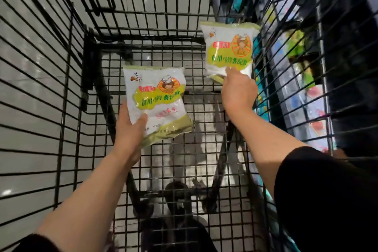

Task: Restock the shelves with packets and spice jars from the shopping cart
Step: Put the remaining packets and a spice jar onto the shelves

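Both my arms reach down into a black wire shopping cart [71, 80]. My left hand [128, 133] grips the lower left corner of a white and green packet [155, 98] with a chef logo, thumb across its front. My right hand [238, 92] grips the bottom edge of a second, identical packet [227, 49] and holds it higher, near the cart's right wall. Both packets face me, above the cart's mesh floor. No spice jars are in view.
The cart's wire walls rise on the left, far end and right. Through the right wall [290, 80] I see dark store shelves [306, 53] with blurred colourful goods. Grey floor tiles [30, 47] show on the left and under the mesh floor.
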A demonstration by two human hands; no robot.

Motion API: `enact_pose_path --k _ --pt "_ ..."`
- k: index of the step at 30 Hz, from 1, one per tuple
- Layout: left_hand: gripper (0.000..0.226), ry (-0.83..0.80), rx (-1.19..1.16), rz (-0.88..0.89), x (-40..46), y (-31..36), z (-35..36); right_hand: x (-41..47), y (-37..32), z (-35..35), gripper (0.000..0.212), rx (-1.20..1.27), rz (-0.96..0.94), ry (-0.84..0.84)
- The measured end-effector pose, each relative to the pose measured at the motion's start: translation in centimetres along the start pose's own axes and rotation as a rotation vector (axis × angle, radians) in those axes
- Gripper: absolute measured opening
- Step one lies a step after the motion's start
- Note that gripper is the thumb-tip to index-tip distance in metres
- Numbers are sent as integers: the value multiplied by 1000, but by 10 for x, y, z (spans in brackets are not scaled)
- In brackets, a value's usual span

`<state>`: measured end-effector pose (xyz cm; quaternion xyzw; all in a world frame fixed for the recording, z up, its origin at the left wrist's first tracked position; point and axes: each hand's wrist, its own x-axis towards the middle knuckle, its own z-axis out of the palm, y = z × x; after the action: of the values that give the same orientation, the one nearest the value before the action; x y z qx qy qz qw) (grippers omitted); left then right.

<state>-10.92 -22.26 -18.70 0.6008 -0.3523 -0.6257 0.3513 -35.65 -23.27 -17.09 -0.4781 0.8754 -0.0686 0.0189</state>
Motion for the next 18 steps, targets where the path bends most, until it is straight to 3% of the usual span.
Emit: enact_pose_path --k 5,7,9,10,12,14,18 --pt "47 -38 -41 -21 -4 2 3 -19 -28 -34 18 317 102 268" --pt "47 -45 -47 -20 -6 5 2 -38 -47 -47 17 399 13 398" --pt "48 -76 -76 -12 -10 7 0 -63 -61 -50 29 472 -142 445" --pt "48 -93 -106 -20 -12 7 -1 -75 -66 -47 34 521 -228 368" --pt "39 -124 -193 -60 -17 10 -2 -97 -72 -37 46 590 -282 -45" --pt "54 -164 -259 -115 -20 16 -2 -108 -70 -25 58 481 -262 -381" --pt "66 -84 -82 -36 -21 20 9 -110 -67 -14 82 394 -337 -446"
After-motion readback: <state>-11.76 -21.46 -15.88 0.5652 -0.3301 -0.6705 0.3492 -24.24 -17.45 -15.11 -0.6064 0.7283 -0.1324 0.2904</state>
